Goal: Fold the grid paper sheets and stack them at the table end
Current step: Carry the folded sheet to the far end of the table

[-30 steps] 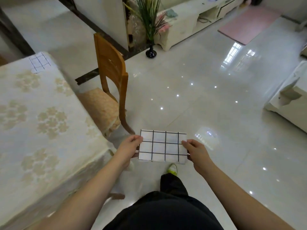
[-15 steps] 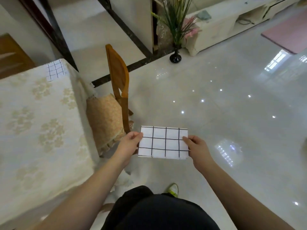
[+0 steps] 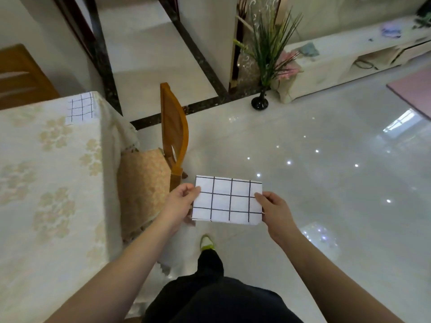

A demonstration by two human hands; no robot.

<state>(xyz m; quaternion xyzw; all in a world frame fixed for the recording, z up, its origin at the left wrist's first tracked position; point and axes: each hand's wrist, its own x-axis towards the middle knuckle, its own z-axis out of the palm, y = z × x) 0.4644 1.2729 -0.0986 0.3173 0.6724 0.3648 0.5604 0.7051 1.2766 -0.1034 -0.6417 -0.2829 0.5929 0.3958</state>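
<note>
White grid paper, a folded sheet [image 3: 227, 199], hangs over the floor beside the table [image 3: 46, 171], pinched at its short edges by the left hand [image 3: 179, 205] and right hand [image 3: 276, 212], likely so the fold stays flat while the person walks it along. At the table's far right corner lies a folded stack [image 3: 80, 110], probably where this sheet belongs.

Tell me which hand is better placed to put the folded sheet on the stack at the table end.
Left. The left hand holds the folded sheet on the side toward the table; the stack lies far left.
</note>
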